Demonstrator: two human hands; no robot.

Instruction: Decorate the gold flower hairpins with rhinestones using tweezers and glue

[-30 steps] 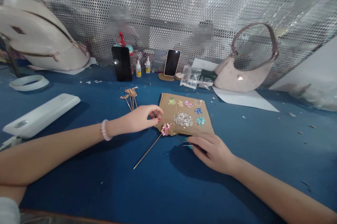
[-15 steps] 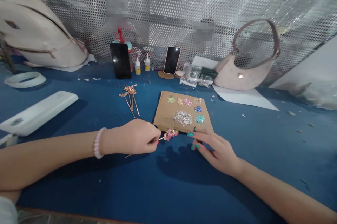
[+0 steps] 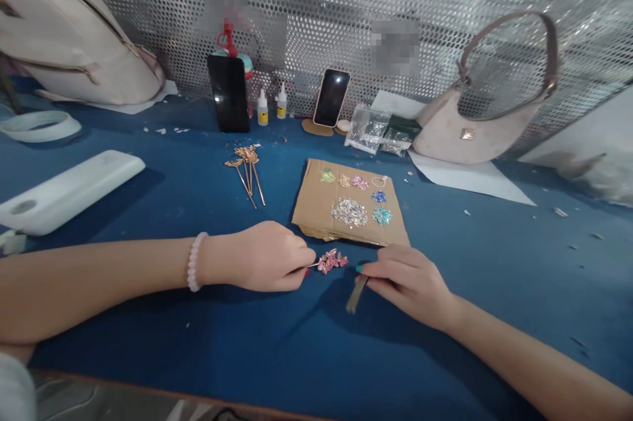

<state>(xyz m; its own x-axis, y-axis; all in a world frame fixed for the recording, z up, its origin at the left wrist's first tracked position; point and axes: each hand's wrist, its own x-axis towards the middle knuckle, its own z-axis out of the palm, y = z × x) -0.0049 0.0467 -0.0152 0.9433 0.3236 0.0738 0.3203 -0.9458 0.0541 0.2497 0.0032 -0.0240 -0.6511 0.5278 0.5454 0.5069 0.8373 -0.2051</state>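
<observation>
My left hand [image 3: 262, 256] is closed around the stem of a hairpin. The hairpin's pink, sparkling head [image 3: 333, 261] sticks out to the right past my fingertips, above the blue table [image 3: 237, 342]. A short way right of it, my right hand [image 3: 413, 282] pinches a narrow, flat, grey-brown tool [image 3: 356, 295], which looks like tweezers, its free end slanting down to the left, slightly blurred. Just beyond both hands lies a piece of cardboard [image 3: 311, 196] with small heaps of rhinestones: clear ones [image 3: 349, 211], teal ones [image 3: 382, 216], and pink ones [image 3: 359, 182], among others.
Several gold hairpins [image 3: 250, 173] lie left of the cardboard. Farther back stand two glue bottles [image 3: 262, 111], a black phone [image 3: 229, 94] and another phone [image 3: 331, 97]. A white power bank [image 3: 74, 190] and tape roll [image 3: 39, 126] are at left; a handbag [image 3: 487, 130] is at right.
The tool in my right hand has swung to point down and left, and those fingers have drawn together. My left hand and the pink hairpin have shifted slightly right. The camera view has tilted down.
</observation>
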